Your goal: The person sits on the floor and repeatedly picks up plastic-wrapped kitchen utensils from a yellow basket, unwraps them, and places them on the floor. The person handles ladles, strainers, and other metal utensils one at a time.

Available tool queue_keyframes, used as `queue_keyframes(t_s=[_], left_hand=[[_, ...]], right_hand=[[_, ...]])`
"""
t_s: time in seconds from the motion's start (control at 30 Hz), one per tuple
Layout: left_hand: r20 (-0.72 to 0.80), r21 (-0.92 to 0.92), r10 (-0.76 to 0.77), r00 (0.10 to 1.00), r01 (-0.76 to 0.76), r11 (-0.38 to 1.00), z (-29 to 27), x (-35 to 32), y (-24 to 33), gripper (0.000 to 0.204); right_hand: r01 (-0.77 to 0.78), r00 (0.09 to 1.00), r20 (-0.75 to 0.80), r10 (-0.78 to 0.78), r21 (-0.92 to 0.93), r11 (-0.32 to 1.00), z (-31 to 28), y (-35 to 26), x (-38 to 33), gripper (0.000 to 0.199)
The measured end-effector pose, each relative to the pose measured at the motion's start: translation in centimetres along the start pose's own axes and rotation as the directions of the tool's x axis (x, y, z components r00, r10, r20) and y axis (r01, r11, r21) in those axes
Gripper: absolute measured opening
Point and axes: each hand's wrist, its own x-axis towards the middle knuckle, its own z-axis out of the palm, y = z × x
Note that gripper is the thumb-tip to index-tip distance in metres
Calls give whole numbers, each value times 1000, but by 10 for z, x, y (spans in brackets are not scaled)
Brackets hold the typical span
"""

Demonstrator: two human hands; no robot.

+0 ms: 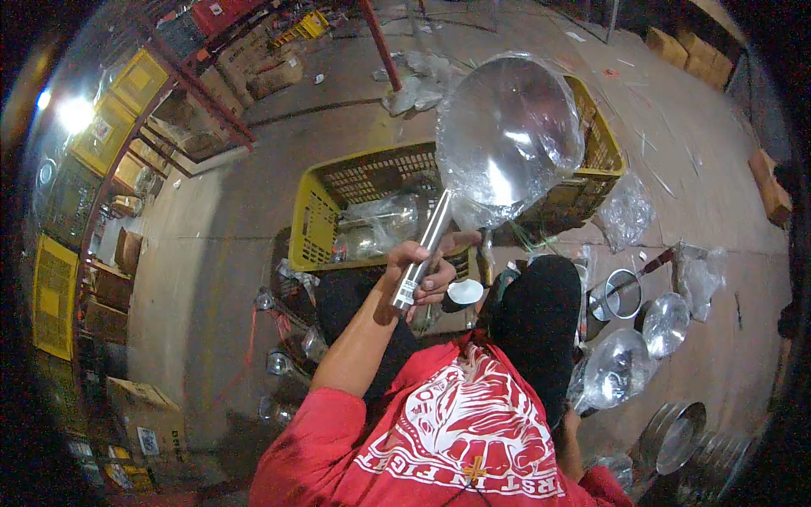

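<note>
My left hand [420, 275] is closed around the tubular silver handle of a large, round-headed metal utensil [507, 135]. Clear plastic covers its broad head, which is raised over a yellow slotted crate [314, 215]; whether it is a ladle or a strainer I cannot tell. A printed label [403, 294] shows near the handle's lower end. Low on the right, my right hand [572, 420] is beside a plastic-wrapped round utensil [615, 370]; its fingers are mostly hidden. Inside the crate lie more wrapped metal pieces [376, 228].
A white cup-like object [465, 293] is between my knees. To the right are a metal ring [623, 293], another wrapped round piece [666, 324] and stacked round metalware [676, 435]. Loose plastic [627, 211] lies beside the crate. Racks with yellow crates [55, 296] line the left.
</note>
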Motion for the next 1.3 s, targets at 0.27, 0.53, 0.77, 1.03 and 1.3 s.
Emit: queue_keyframes(t_s=[0.27, 0.53, 0.77, 1.03, 1.3], left_hand=[[-90, 75, -96, 991, 103, 992, 31, 23, -10, 86], [-151, 475, -177, 973, 228, 850, 86, 81, -62, 87], [71, 785, 35, 997, -77, 615, 106, 99, -89, 33], [-68, 965, -152, 986, 104, 240, 123, 90, -73, 55], [-303, 895, 74, 950, 311, -319, 146, 55, -29, 95]], right_hand=[[414, 901, -208, -381, 152, 897, 4, -263, -206, 31], [363, 814, 349, -465, 321, 875, 56, -443, -355, 31], [414, 782, 321, -534, 373, 831, 80, -435, -333, 32], [753, 658, 258, -707, -221, 620, 78, -410, -290, 41], [417, 638, 423, -643, 512, 751, 130, -461, -345, 60]])
